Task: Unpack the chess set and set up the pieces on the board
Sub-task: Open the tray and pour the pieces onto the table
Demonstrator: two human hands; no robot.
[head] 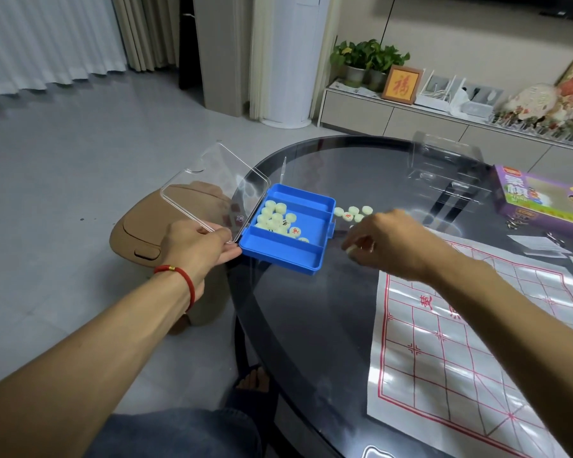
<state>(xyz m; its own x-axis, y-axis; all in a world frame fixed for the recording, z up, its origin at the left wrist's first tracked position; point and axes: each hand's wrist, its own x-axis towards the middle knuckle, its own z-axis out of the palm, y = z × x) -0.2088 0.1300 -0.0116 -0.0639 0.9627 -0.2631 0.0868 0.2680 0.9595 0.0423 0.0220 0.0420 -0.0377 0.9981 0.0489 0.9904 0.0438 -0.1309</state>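
A blue plastic case (308, 256) sits at the left edge of the round glass table, with its clear lid (209, 190) swung open over the floor. Several pale round chess pieces (277, 219) lie in its middle compartment. My left hand (199, 246) pinches the lid's near corner by the hinge. Several more pieces (353, 213) lie on the glass just right of the case. My right hand (387, 239) hovers there, fingers curled round a pale piece (349, 248). The white sheet board (470, 352) with its red grid lies spread out at the right.
The dark glass table (311, 325) curves toward me. A purple game box (543, 200) and a clear plastic insert (450, 166) stand at the far right. A tan stool (139, 239) sits on the floor under the lid. My knee and foot show below.
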